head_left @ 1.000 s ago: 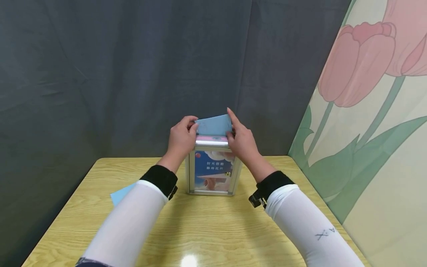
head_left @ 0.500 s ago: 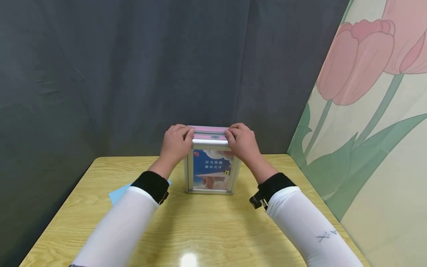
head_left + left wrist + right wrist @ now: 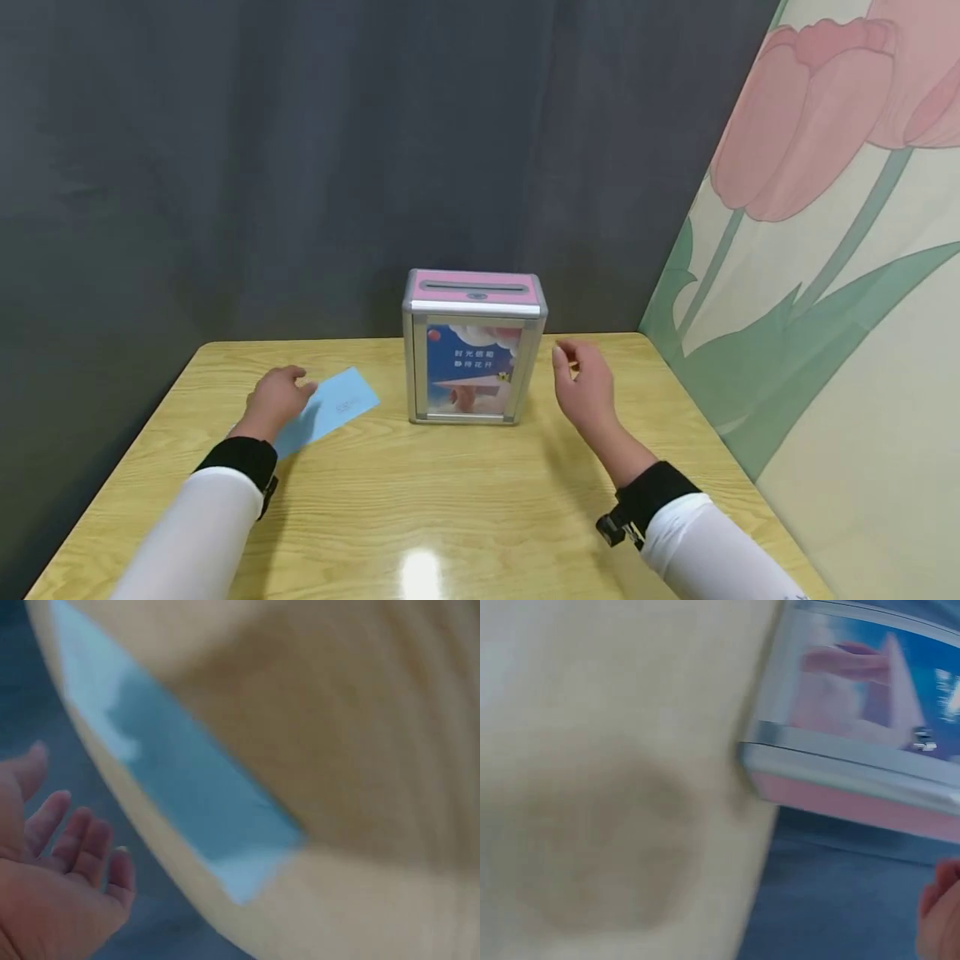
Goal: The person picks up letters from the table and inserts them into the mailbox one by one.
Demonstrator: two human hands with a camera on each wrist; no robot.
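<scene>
A pink-topped letter box with a silver frame stands upright on the table, its top slot facing up and a picture with Chinese writing on its front. To its left lies a flat light-blue envelope with small faint marks. Over that envelope's left part hovers my left hand, holding nothing, fingers spread and relaxed in the left wrist view. My right hand hangs in the air just right of the box, fingers loosely curled around nothing. Only part of this hand shows at the edge of the right wrist view.
The wood-grain table ends at a dark curtain close behind the box. A wall panel with painted tulips runs along the right side. Both wrists carry black straps.
Both hands held a blue envelope above the box; it went down out of sight at the slot. Since then my left hand has moved left over the other envelope, my right hand down and right.
</scene>
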